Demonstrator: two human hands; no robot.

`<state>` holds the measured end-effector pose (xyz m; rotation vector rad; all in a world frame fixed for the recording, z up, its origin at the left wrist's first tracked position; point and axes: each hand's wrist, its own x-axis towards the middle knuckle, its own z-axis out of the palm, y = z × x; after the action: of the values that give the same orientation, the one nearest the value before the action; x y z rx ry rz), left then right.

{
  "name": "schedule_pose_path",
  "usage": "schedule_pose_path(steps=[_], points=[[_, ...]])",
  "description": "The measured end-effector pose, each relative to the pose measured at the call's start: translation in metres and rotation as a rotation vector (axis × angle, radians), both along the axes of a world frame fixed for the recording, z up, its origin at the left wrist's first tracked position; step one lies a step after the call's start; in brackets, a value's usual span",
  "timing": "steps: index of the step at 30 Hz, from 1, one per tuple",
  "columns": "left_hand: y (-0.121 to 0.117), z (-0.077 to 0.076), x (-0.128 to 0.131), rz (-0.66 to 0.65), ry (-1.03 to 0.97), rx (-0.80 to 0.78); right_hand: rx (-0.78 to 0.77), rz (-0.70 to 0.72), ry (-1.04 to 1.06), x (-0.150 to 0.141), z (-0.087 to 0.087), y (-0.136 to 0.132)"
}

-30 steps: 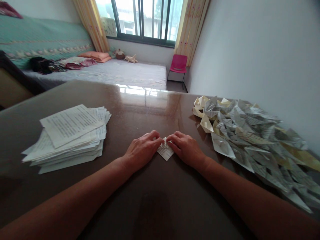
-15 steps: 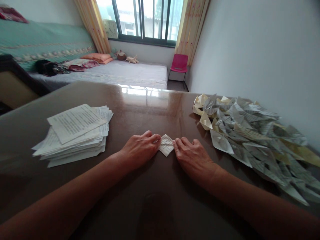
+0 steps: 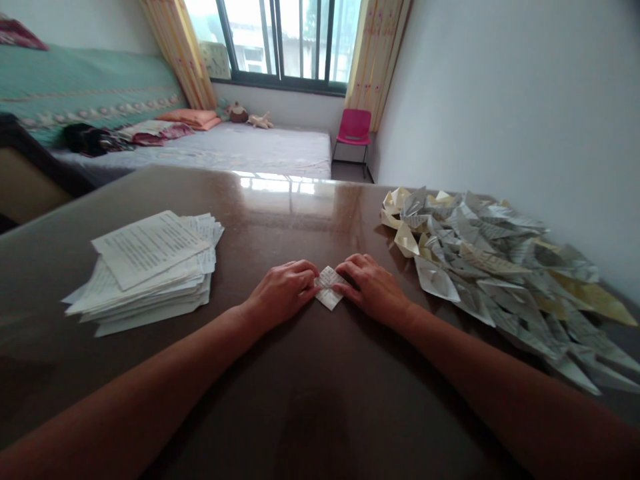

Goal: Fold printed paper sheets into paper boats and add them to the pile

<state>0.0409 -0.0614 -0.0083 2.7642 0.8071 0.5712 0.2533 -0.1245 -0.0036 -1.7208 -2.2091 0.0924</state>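
Observation:
A small folded paper diamond with print on it lies on the brown tabletop, between my two hands. My left hand grips its left corner, thumb and fingers closed together there. From the other side my right hand holds the right corner, its thumb lying on the paper's face and its fingers bent along the upper right edge. The fingertips cover both side corners; the top and bottom points of the paper show.
On the left stands an uneven stack of printed sheets. Many folded paper boats are heaped at the right, near the wall. Past the glossy table are a bed and a pink chair.
My right hand has moved up and inward, and its thumb now lies on the paper's face. My left thumb has come onto the left corner. The view has shifted slightly.

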Motion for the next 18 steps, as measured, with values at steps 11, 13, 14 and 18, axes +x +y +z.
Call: schedule_pose_path(steps=[11, 13, 14, 18], points=[[-0.005, 0.007, 0.005, 0.039, -0.199, -0.445, -0.178, 0.186, 0.714, -0.007, -0.002, -0.001], [-0.003, 0.009, 0.005, 0.057, -0.306, -0.559, -0.141, 0.114, 0.859, -0.009, -0.003, 0.000], [-0.002, 0.009, 0.005, 0.066, -0.377, -0.633, -0.127, 0.071, 0.915, -0.010, -0.003, 0.001], [-0.001, 0.008, 0.008, 0.037, -0.593, -0.922, -0.182, 0.043, 1.002, -0.013, -0.004, 0.002]])
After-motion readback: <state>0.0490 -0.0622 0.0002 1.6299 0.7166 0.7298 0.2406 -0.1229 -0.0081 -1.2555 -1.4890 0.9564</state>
